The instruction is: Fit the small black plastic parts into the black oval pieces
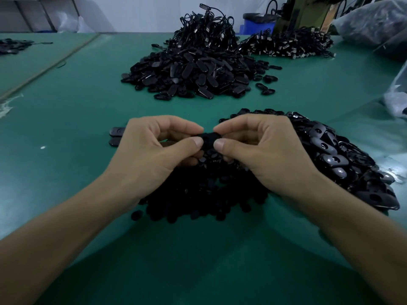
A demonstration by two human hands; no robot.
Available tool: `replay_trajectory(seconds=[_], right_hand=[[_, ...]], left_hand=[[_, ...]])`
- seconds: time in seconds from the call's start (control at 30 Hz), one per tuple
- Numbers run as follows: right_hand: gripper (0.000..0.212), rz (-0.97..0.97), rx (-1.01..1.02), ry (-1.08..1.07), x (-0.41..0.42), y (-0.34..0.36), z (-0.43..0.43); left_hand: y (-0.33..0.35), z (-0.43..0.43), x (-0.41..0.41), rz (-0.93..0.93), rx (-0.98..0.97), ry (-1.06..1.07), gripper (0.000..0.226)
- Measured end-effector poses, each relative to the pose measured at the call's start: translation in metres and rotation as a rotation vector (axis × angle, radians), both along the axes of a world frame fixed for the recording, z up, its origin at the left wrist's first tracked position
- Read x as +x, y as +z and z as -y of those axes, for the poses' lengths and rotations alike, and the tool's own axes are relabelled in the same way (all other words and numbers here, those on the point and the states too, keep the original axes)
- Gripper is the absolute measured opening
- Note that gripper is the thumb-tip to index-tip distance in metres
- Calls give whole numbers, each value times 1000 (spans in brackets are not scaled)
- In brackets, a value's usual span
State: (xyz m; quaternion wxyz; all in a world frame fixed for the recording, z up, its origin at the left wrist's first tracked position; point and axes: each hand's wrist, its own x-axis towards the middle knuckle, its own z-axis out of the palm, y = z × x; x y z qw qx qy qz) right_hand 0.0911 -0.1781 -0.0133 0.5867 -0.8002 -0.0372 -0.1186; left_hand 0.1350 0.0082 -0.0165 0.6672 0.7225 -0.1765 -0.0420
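Note:
My left hand and my right hand meet above the green table, and between thumbs and forefingers both pinch one black oval piece. Whether a small part sits in it is hidden by my fingers. Under my hands lies a heap of small black plastic parts. A pile of black oval pieces with holes spreads to the right of my right hand.
Two oval pieces lie left of my left hand. A large heap of black oval pieces sits farther back, with cable bundles behind it. Clear plastic bags stand at the right edge on the green table.

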Motion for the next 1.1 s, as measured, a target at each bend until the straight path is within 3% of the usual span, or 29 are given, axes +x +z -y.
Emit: replay_trajectory(seconds=[0.13, 0.67, 0.83, 0.93, 1.0, 1.1], right_hand=[[13, -36, 90, 7, -2, 3, -1], [10, 10, -39, 8, -1, -4, -7], [11, 7, 122, 43, -1, -3, -8], [8, -15, 188, 80, -2, -3, -9], [9, -7, 104, 85, -3, -4, -10], [14, 63, -193, 10, -5, -6, -9]], left_hand=[[4, 0, -2, 65, -34, 0, 24], [-2, 1, -2, 101, -71, -14, 27], [0, 0, 0, 44, -113, 14, 43], [-1, 0, -1, 72, -65, -1, 37], [-3, 1, -1, 107, -55, 16, 29], [-4, 1, 0, 135, -73, 52, 19]])
